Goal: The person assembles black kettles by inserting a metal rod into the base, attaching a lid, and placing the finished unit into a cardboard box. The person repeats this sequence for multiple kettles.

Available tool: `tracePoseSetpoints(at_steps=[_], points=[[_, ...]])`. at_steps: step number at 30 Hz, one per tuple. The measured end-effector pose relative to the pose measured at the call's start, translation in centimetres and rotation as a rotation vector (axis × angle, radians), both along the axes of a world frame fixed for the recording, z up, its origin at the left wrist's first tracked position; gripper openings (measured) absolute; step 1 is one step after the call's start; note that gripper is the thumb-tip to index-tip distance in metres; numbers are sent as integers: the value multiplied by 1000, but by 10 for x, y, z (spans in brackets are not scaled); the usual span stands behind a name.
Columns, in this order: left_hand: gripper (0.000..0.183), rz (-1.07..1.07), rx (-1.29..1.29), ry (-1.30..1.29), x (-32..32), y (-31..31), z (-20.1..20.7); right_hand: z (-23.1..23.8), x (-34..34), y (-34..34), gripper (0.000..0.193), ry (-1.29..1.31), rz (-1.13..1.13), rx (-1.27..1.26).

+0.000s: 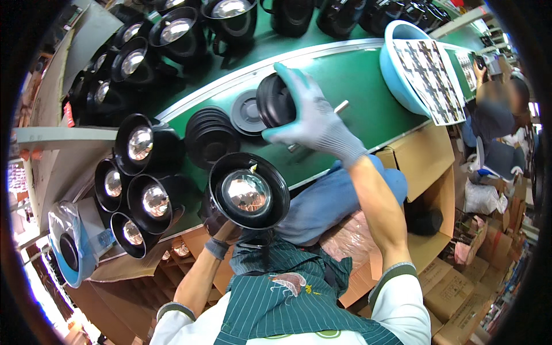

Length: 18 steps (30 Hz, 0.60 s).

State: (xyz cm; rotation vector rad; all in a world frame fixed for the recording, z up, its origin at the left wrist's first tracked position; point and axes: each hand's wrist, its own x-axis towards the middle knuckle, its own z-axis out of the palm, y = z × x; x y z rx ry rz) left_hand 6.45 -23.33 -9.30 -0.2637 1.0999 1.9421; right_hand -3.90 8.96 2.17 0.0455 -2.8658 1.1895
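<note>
A black jug (249,191) with a shiny mirrored dome inside its round mouth is held in front of me. My left hand (223,230), in a dark glove, grips it from below and behind, so most of those fingers are hidden. Over the bench, my right hand (313,112) wears a grey and teal glove and is closed around several stacked black round caps (275,100), tilted on edge. Beside them lies a flat black disc (247,112). More black discs (210,138) overlap in a pile just beyond the jug.
Several similar jugs (154,200) stand at the left, and more (230,23) line the green surface beyond the metal rail (241,68). A blue basin (397,75) with a patterned sheet (428,80) sits at far right. Cardboard boxes (428,161) crowd the right; another person (494,109) sits beyond.
</note>
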Motion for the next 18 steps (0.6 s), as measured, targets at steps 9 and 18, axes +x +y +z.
tracePoseSetpoints(at_steps=[9, 18], points=[[47, -258, 122, 176, -29, 41, 7, 54, 157, 7, 135, 63, 235, -268], [44, -263, 18, 343, -23, 46, 30, 67, 237, 20, 131, 201, 20, -376]])
